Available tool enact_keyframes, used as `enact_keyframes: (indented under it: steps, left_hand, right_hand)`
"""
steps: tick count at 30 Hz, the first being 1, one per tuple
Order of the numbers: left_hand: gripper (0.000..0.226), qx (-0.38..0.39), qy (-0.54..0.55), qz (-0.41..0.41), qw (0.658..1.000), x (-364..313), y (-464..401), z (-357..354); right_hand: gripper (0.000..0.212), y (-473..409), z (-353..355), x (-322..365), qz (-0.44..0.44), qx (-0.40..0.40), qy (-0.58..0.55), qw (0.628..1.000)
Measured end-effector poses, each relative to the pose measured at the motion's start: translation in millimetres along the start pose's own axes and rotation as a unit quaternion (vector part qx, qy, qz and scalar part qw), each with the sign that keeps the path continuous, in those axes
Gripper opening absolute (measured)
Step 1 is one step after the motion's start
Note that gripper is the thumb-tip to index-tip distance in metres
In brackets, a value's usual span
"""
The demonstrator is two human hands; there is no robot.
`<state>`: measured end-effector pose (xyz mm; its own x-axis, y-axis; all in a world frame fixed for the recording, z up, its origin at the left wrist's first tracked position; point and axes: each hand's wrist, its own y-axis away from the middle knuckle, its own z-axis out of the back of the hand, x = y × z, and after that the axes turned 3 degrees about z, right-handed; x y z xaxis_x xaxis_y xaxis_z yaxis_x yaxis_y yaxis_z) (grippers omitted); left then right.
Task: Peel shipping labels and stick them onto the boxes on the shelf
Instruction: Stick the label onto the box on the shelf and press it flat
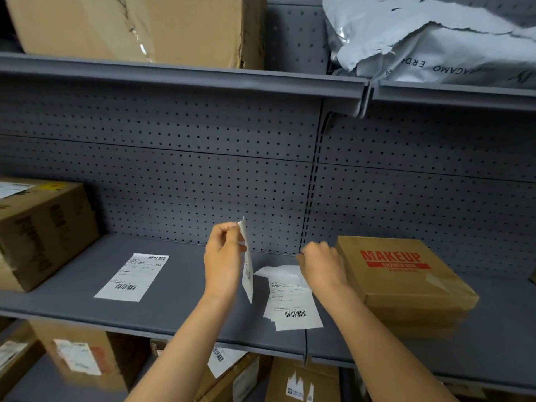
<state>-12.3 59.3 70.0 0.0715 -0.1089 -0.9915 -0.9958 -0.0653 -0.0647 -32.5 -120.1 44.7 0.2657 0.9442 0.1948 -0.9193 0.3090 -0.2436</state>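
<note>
Labelling partly done: one label in hand, several more waiting.

Nearest, below both forearms, the boxes on the lower shelf (301, 381) already show white labels, so that part looks finished. The left hand (222, 256) pinches a label (247, 274) by its top edge, the sheet hanging edge-on; whether its backing is off I cannot tell. The right hand (322, 264) is curled closed, and what it grips, if anything, is hidden. Just under it lies a stack of unpeeled labels (293, 306), top sheet curling. Beside the right hand, the MAKEUP box (406, 274) has no shipping label showing and is the likely next target. Left of the left hand, a single label (132, 277) lies flat on the shelf (72, 288); further left is a labelled box (43, 227).
</note>
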Motion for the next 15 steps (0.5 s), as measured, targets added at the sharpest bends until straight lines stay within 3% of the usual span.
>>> enact_keyframes:
  steps: [6, 10, 15]
  left_hand:
    - [0.018, 0.004, 0.027, -0.009, 1.000, -8, 2, -9]
    - [0.017, 0.002, 0.036, -0.032, 0.999, -19, 4, -13]
    - [0.017, 0.013, 0.060, -0.046, 0.997, -30, 7, -17]
  right_hand:
    - [0.030, 24, 38, 39, 0.095, -0.038, -0.245, 0.964]
    - [0.043, 35, 56, 53, 0.128, -0.057, -0.230, 0.963]
    - [0.018, 30, 63, 56, 0.113, -0.102, -0.213, 0.965]
